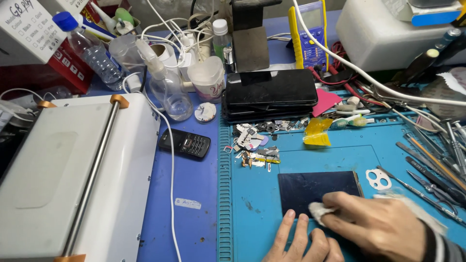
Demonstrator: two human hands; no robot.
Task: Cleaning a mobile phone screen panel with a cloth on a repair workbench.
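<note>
The right hand [378, 223] is pinching a white wad [318, 212] closed in its fingers, pressing it onto the dark screen panel [318, 190]; the left hand [303, 240] is lying flat, fingers open, on the panel's near edge.

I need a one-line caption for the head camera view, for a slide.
Right hand presses a white cloth on a dark phone screen while the left hand steadies it on a blue mat.

To my left sit a white machine [63, 179], a black keypad phone [185, 143] and a clear bottle [167, 90], with a yellow multimeter [308, 36] and stacked phones [269, 94] beyond.
</note>
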